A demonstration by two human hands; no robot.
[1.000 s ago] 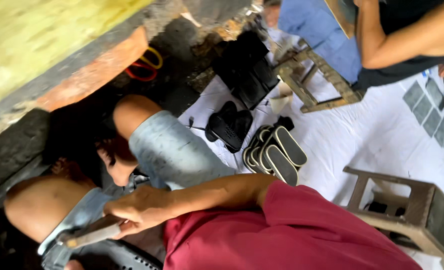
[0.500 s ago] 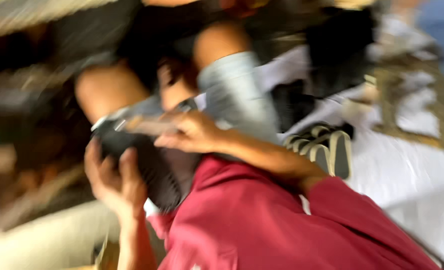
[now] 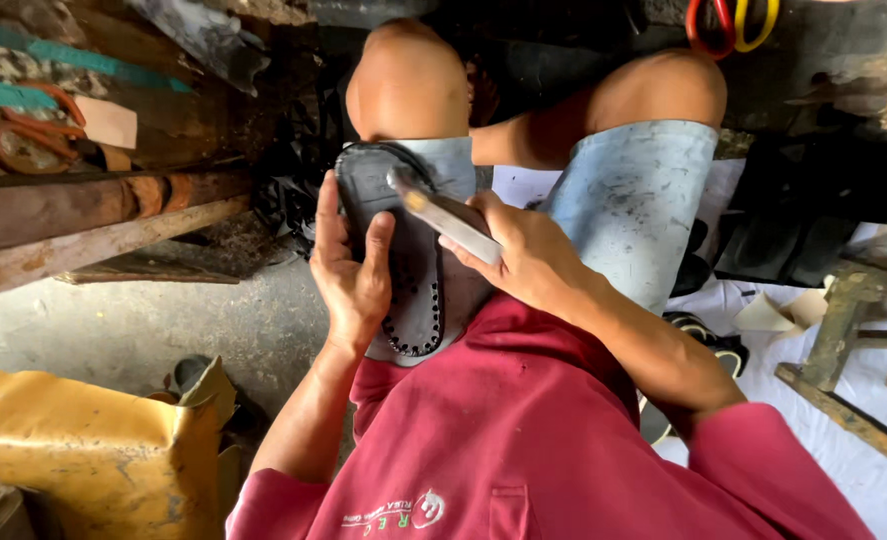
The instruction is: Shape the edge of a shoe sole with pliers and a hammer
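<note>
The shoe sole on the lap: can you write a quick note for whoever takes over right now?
Left hand: holds the dark grey rubber shoe sole flat on the lap, fingers along its left edge.
Right hand: grips a flat metal tool with a pale handle, tip over the sole's upper part.
Done: small holes ring the sole's lower edge.
Left: cannot tell how far round the top they go.

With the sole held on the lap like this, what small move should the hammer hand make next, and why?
Probably a short tap down onto the sole. The right hand holds the hammer with its head over the upper part, while the left hand braces the sole's edge against the thigh, fingers beside the head.
</note>
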